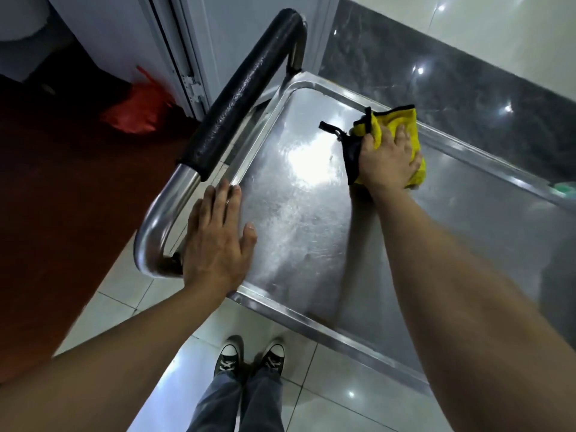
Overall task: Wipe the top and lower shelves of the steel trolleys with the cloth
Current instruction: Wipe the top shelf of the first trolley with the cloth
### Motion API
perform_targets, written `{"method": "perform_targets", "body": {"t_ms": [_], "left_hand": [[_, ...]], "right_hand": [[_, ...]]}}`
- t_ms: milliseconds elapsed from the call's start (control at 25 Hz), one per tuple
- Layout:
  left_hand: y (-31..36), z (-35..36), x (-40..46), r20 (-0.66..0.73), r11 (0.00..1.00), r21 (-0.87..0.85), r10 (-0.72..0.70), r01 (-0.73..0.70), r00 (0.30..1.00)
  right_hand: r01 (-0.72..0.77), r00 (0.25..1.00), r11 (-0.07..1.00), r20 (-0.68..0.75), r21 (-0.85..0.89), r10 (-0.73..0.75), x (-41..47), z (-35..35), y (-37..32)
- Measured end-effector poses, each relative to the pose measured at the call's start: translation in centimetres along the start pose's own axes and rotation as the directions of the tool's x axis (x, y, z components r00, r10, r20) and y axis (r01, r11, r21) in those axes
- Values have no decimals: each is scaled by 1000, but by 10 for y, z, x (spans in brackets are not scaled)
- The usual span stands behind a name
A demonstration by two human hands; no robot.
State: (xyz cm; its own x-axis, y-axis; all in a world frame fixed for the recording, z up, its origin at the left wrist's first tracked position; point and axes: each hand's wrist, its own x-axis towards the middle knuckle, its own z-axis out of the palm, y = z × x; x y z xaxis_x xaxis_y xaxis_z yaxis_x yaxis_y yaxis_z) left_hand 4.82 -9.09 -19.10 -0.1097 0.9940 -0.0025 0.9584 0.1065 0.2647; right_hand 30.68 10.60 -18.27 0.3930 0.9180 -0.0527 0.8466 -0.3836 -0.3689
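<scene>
The right hand (pixel 389 157) presses the yellow cloth (pixel 386 132) flat-fingered onto the trolley (pixel 296 213) top at upper right, while the left hand (pixel 218 241) lies open on its near-left rim.

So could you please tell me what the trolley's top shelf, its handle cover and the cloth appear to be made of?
The top shelf looks like brushed stainless steel: silvery, mirror glare, fine scuffs. The handle cover seems to be black foam or rubber, with a dimpled, faintly shiny skin over a polished steel tube. The cloth under the right hand looks like fluffy yellow microfibre with black trim.
</scene>
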Motion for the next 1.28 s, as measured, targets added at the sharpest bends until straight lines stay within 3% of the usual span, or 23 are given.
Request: {"method": "perform_targets", "body": {"t_ms": [160, 360, 480, 600, 760, 840, 920, 1040, 1280], "left_hand": [[5, -1, -3, -1, 1000, -10, -1, 0, 1000], [2, -1, -4, -3, 1000, 1, 3, -3, 1000], [1, -2, -5, -18, 1000, -12, 15, -15, 1000], [1, -3, -5, -8, 999, -35, 22, -22, 1000], [3, -1, -5, 1, 1000, -24, -2, 2, 1000], [3, -1, -6, -13, 1000, -20, 2, -3, 1000], [0, 0, -4, -30, 999, -21, 23, -24, 999], [-3, 1, -4, -35, 998, -36, 50, -51, 998], [4, -7, -6, -9, 999, 19, 45, -45, 999]], "right_hand": [[211, 978, 976, 5, -57, -211, -86, 3, 8], [487, 872, 873, 63, -8, -486, -243, 17, 11], [568, 817, 823, 107, 11, -566, -273, 15, 20], [491, 871, 870, 58, -41, -488, -270, -6, 63], [166, 982, 985, -79, -53, -169, -276, -12, 77], [197, 978, 980, -65, -16, -197, -278, 1, 42], [358, 934, 934, -12, 11, -358, -281, 11, 18], [451, 892, 892, -1, -2, -451, -281, 7, 44], [247, 966, 965, -60, -93, -253, -278, -32, 138]]}}
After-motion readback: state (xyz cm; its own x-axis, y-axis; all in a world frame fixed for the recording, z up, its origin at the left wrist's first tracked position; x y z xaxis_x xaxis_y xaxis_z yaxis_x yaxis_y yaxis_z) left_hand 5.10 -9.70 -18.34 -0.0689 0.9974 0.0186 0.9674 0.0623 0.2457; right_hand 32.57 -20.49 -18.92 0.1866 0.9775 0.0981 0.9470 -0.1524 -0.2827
